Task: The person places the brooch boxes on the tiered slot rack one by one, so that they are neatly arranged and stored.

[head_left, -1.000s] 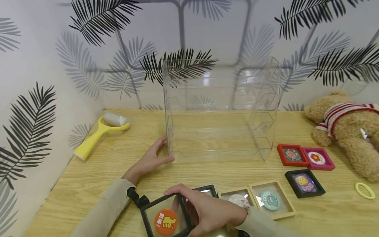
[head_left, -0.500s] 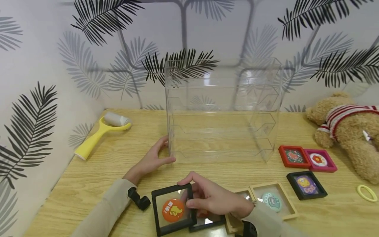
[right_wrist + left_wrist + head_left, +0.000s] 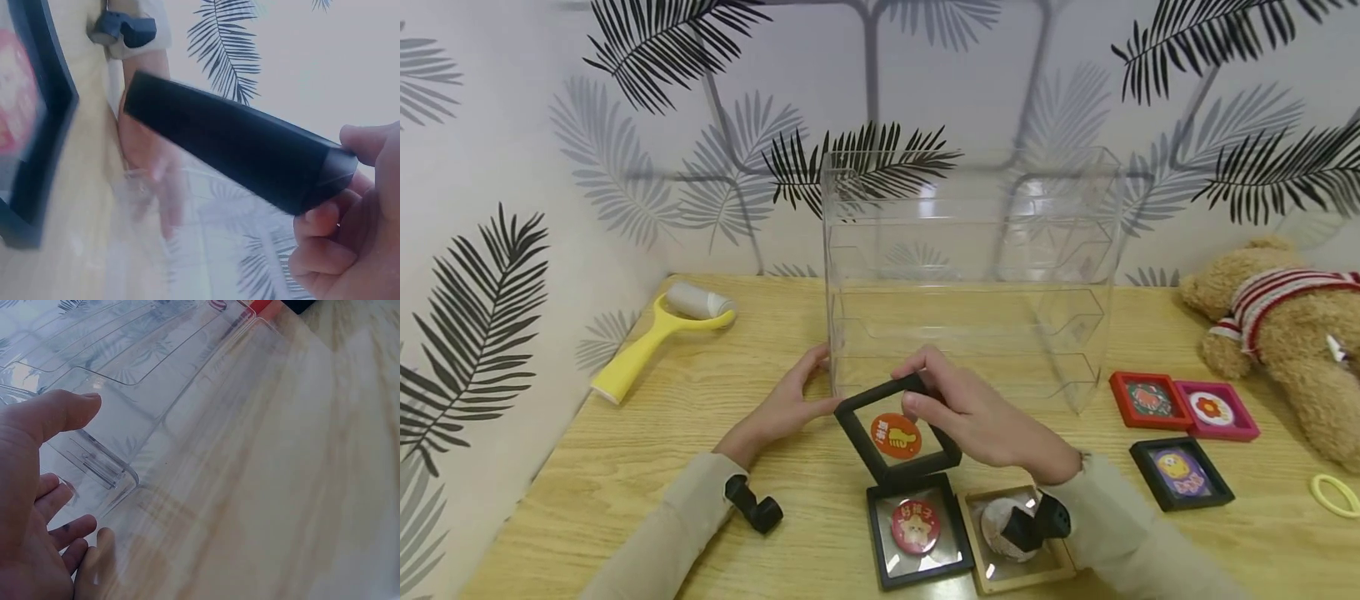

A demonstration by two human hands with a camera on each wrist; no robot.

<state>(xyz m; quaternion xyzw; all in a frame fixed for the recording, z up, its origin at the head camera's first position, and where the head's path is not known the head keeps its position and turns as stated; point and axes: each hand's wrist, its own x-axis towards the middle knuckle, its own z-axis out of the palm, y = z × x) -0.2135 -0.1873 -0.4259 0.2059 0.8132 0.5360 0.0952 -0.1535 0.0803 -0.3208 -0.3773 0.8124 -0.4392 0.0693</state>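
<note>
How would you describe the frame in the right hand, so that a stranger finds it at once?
Start at the clear acrylic case on the wooden table. Before its open front, the right hand grips a black square frame, lifted and tilted. Only it shows an orange badge.

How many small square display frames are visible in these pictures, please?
6 in the head view. The black frame with an orange badge is held by the right hand; black and wooden frames lie near; red, pink and black lie right. Others may be hidden.
</note>
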